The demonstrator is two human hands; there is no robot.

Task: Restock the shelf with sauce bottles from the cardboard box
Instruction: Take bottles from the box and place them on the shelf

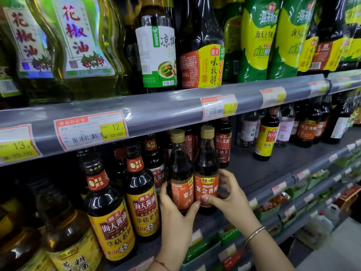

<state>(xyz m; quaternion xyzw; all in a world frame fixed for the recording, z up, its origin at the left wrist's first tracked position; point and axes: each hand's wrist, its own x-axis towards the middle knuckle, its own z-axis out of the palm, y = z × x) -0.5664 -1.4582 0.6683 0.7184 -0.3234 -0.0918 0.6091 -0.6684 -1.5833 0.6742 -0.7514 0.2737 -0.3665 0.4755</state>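
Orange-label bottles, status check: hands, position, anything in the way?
Left hand grip on left orange-label bottle, right hand on right orange-label bottle. Both upright, side by side at shelf front. Yellow-label soy bottle close on left.

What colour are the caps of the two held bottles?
Gold caps, clearest in the head view.

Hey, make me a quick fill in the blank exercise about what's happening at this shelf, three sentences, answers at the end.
1. Together the left hand and right hand hold ____ bottles.
2. The left-hand bottle and right-hand bottle both have ____ caps.
3. The price tag above the yellow-labelled bottles reads ____ yuan.
Answers: two; gold; 12.00
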